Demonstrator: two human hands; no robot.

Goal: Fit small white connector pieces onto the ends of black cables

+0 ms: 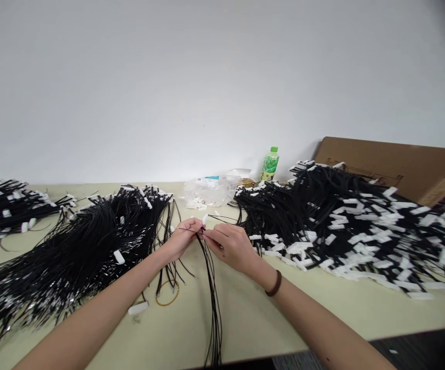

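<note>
Between my two hands hangs a bundle of thin black cables [211, 293], its loose lengths running down toward the table's front edge. My left hand [185, 237] is closed around the top of the bundle, with a small white piece [205, 218] showing just above the fingers. Pressed close against it from the right, my right hand [232, 245] pinches at the same top end. Exactly what its fingertips grip is too small to make out. Left of the hands lies a big heap of black cables [99, 236], and another heap of cables with white tags [345, 221] spreads to the right.
A clear plastic bag [207, 192] of white pieces and a green-capped bottle [270, 164] stand by the wall. Behind the right heap leans a cardboard box [392, 164]. A yellow ring-shaped cord [168, 303] and a white piece [138, 308] lie on the table [261, 329].
</note>
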